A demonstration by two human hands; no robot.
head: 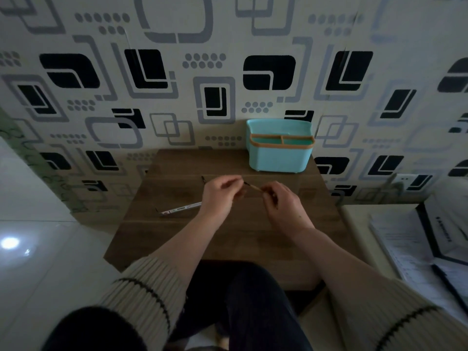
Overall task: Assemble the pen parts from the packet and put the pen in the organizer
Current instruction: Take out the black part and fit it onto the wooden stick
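Note:
Over the middle of the small wooden table [228,239], my left hand [220,192] and my right hand [281,200] face each other with fingers closed. Between them runs a thin pen part [252,186], dark at its left end and tan toward the right; both hands pinch it. A dark thin end [203,179] sticks out past the left hand. The long clear packet [181,208] with printing lies flat on the table, left of my left hand. The turquoise organizer [279,145] with an orange rim stands at the back right of the table.
A patterned wall rises right behind the table. White tiled floor [33,224] lies to the left. To the right sits a light surface with papers and a dark-edged box [430,239]. My knees in dark trousers are under the table's near edge.

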